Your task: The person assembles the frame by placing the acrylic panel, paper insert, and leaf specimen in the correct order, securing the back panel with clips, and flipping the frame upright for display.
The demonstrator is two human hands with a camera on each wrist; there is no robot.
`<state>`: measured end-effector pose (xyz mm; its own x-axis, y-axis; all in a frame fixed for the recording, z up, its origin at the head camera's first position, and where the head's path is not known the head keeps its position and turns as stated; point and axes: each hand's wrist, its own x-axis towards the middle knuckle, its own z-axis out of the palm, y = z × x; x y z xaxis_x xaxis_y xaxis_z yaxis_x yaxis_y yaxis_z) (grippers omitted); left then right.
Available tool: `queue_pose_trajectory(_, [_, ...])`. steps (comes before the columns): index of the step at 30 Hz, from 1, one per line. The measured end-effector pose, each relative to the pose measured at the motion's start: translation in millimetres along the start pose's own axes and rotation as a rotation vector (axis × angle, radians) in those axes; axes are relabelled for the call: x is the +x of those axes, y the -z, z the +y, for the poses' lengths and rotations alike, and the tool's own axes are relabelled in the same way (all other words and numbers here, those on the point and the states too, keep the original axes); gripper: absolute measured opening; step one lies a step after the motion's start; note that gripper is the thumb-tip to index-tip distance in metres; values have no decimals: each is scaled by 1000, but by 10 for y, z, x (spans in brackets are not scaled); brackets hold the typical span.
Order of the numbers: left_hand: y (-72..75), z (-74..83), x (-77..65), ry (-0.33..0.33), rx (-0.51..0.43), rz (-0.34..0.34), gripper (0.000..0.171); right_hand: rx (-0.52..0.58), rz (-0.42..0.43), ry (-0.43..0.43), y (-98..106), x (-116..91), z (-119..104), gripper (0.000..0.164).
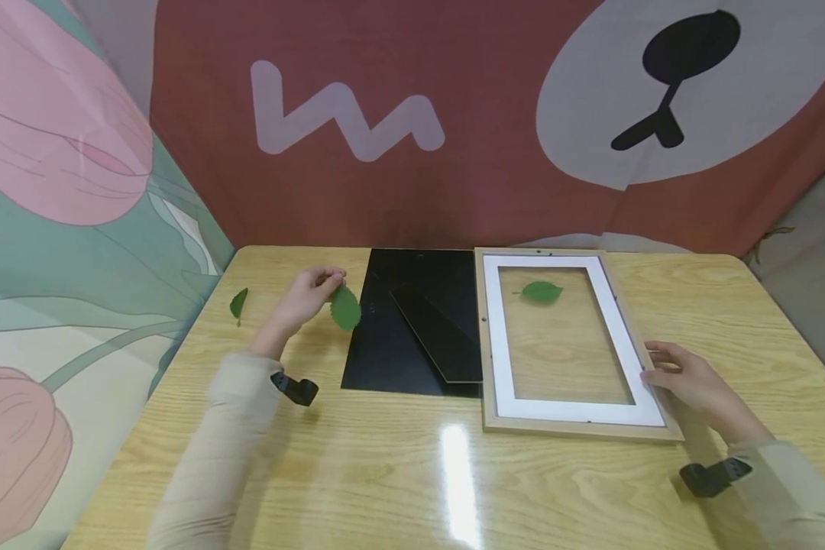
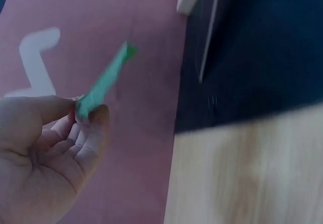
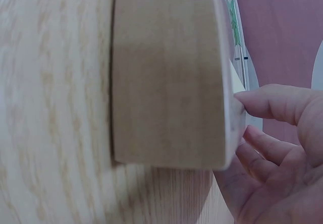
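My left hand pinches a green leaf by its end between thumb and fingertips, above the table's left half. In the left wrist view the leaf is seen nearly edge-on. At the right, my right hand holds the outer side of a light wooden picture frame, its thumb on the edge. The frame lies flat with a white mat inside. A second leaf lies within the mat's window, near the top. Another leaf lies on the table at the far left.
A black backing board lies left of the frame, with its stand flap raised at a slant. The wooden table ends at a printed cloth backdrop behind.
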<state>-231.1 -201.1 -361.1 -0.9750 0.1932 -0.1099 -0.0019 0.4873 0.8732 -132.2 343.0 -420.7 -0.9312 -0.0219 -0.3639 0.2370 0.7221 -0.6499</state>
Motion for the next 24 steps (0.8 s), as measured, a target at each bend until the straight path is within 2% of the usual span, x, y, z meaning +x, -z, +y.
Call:
queue_pose_trajectory(4, [-185, 149, 56, 3, -99, 20, 40, 5, 1, -1, -8, 7, 4, 69])
queue_pose_trajectory(11, [-486, 342, 175, 59, -368, 60, 39, -2, 2, -13, -11, 2, -2, 69])
queue_pose_trajectory(15, [-669, 442, 217, 78, -486, 86, 37, -4, 0, -19, -17, -4, -4, 70])
queue_pose_trajectory(24, [-1080, 624, 326, 94, -599, 42, 33, -3, 6, -33, -18, 1, -6, 71])
